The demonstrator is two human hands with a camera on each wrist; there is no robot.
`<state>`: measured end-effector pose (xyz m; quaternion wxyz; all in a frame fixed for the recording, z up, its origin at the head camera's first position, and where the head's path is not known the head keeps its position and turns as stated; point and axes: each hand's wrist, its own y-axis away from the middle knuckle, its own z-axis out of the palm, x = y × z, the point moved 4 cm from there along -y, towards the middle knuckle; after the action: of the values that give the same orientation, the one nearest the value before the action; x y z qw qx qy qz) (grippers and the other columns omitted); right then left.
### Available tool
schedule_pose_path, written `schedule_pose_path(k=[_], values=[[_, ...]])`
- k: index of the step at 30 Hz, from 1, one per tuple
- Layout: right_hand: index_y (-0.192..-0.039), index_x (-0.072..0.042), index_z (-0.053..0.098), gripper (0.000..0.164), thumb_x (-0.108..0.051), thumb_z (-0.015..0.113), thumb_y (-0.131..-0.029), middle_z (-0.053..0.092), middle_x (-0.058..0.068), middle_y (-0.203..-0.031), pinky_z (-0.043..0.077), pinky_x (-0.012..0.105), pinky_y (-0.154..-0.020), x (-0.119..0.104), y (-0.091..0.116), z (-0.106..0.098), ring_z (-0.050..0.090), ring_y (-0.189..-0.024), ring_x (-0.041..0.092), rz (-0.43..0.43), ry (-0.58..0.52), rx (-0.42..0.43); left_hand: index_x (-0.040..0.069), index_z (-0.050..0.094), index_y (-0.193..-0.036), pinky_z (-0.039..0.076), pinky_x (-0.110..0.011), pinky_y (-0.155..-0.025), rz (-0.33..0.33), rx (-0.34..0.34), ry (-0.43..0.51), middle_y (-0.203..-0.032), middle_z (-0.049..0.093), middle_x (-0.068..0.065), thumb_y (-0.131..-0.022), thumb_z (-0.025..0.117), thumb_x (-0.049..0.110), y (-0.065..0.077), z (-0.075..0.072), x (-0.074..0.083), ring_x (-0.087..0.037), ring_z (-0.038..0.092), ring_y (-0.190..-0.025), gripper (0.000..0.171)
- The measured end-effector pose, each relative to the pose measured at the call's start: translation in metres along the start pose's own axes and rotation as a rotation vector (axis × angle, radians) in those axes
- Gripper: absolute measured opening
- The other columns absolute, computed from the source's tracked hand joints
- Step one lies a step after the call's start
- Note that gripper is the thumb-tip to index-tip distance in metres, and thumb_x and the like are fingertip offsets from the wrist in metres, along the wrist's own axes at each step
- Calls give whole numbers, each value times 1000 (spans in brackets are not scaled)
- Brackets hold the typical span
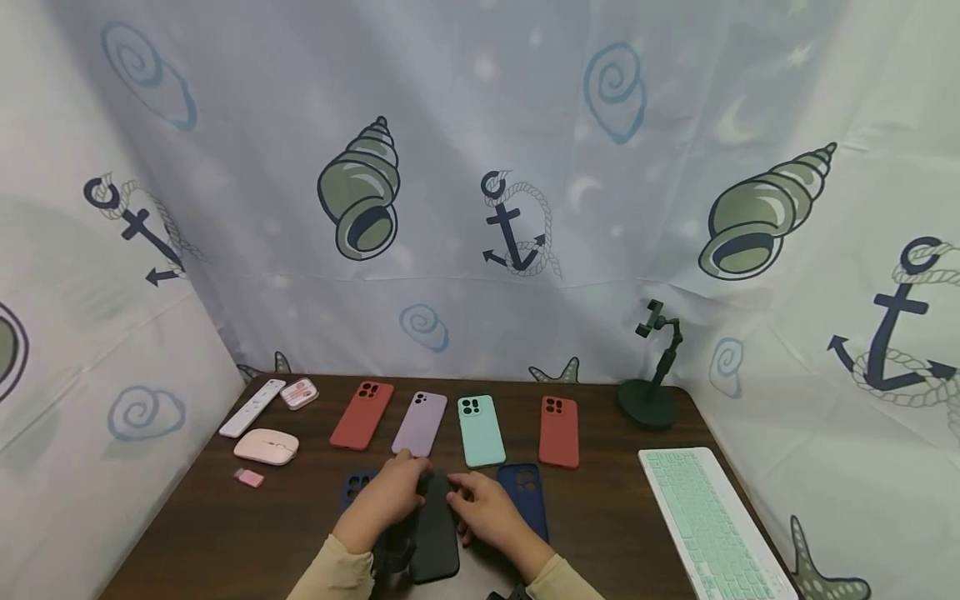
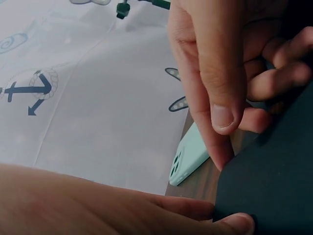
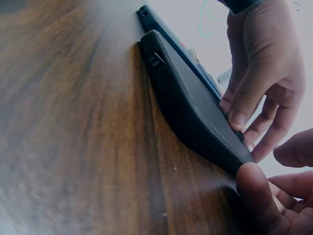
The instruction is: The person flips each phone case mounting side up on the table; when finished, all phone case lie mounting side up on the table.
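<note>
In the head view a black phone in a case [image 1: 436,537] lies plain side up near the front of the table, between both hands. My left hand [image 1: 386,497] pinches its far end; in the left wrist view the thumb [image 2: 239,223] lies on top and the index finger [image 2: 193,208] runs along the edge. A finger of my right hand [image 1: 491,512] touches the corner, while the thumb [image 2: 224,116] stays off the surface. The right wrist view shows the black phone [image 3: 205,117] side-on, with a port opening at one end.
Blue cases [image 1: 358,483] [image 1: 525,496] lie beside the hands. Behind them lie red [image 1: 362,417] [image 1: 559,432], lilac [image 1: 420,425] and mint [image 1: 481,433] cases. A mouse [image 1: 266,447], remote [image 1: 252,408] and pink stick [image 1: 249,477] lie left; a green stand [image 1: 648,404] and keyboard [image 1: 712,517] right.
</note>
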<state>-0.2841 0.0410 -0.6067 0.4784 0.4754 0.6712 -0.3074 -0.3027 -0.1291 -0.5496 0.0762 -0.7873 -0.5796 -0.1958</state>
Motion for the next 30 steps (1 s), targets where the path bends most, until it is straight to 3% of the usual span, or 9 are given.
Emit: schedule_pose_path(k=[11,16,21,30], values=[[-141,-20,58,41,-26,64,-101,64,5,-97,56,38,-48,3,-2,-3,65,-59,20,11,-91,-33,7,72,-114,51,-47,-79,17,19,19,-107,60,-14,-77,79,4,-5,4,-5,-30,60,-96,38],[-142,-25,57,43,-17,62,-100,65,7,-94,55,39,-47,2,0,-2,65,-57,21,9,-123,-50,8,70,-114,51,-45,-77,35,36,46,-103,60,-11,-78,80,6,-3,4,-9,-25,60,-90,38],[-142,-23,55,48,-7,60,-98,63,7,-94,55,41,-47,4,0,0,63,-57,20,7,-180,-69,10,69,-114,51,-44,-77,36,46,63,-102,59,-11,-79,83,8,-2,4,-10,-22,60,-89,37],[-143,-15,50,49,-5,64,-96,62,12,-96,54,36,-45,2,-4,-5,62,-59,19,-6,-336,-56,19,67,-118,46,-38,-67,17,60,55,-96,56,-8,-84,81,13,-5,1,-7,-17,53,-76,37]])
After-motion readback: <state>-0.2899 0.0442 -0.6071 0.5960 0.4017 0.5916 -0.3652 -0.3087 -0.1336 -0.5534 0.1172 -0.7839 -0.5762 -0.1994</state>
